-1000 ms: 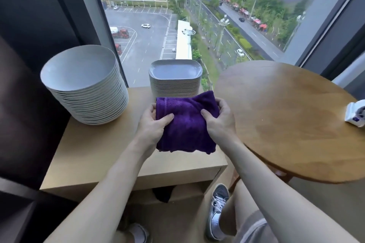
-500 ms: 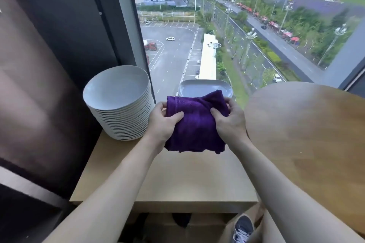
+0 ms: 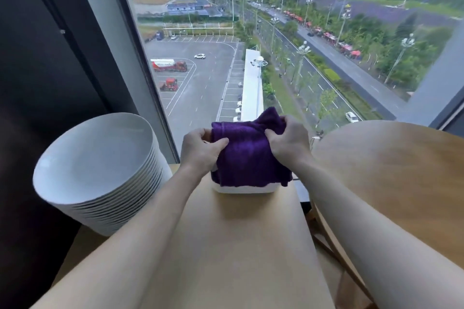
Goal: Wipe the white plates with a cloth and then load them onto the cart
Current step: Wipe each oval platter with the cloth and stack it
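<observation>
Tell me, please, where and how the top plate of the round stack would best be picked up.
Take the top plate by its near right rim, coming from the right over the counter. The flared rim stands proud of the stack, leaving a lip for fingers, and the dark wall closes off the left. The right hand must first release the cloth.

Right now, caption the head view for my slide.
Left hand and right hand grip a purple cloth over square plates, beside round plates.

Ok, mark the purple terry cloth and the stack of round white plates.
purple terry cloth [image 3: 248,158]: head view, hanging front face.
stack of round white plates [image 3: 95,158]: head view, top plate's centre.
</observation>
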{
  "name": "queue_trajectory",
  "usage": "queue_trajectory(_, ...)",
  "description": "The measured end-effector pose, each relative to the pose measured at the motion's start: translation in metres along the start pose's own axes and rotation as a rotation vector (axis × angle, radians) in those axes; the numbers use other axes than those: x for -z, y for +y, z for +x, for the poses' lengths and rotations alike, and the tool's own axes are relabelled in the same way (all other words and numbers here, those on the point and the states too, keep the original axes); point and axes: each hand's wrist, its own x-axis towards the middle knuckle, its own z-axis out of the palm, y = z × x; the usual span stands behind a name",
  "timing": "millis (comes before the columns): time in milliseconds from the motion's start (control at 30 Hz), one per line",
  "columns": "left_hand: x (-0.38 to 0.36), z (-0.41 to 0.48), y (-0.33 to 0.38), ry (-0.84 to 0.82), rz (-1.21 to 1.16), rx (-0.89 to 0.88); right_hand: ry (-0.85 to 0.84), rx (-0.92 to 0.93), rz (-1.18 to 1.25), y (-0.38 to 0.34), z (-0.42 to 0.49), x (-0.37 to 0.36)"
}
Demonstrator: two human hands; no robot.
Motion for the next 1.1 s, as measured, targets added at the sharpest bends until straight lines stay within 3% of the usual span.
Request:
queue_trajectory(100,-0.008,0.013,-0.021,0.046,0.159,0.068,-0.027,0.029,-0.294,0.019,0.008,-0.009)
queue_trajectory(167,-0.008,0.016,-0.032,-0.020,0.069,0.244,-0.053,-0.090,-0.288,0.030,0.011,-0.009)
queue_trajectory(267,-0.010,0.020,-0.049,-0.253,-0.217,0.475,-0.238,-0.427,0.157,0.040,0.019,-0.006)
queue_trajectory(400,-0.016,0.028,-0.065,-0.498,-0.356,0.418,-0.491,-0.632,0.545,0.048,0.021,-0.001)
queue_trajectory(533,-0.017,0.030,-0.069,-0.523,-0.299,0.507,-0.518,-0.646,0.703,0.055,0.022,-0.005)
queue_trajectory(1100,0.039,-0.094,-0.059,-0.481,-0.239,0.531,-0.594,-0.623,0.654,0.034,-0.082,0.015)
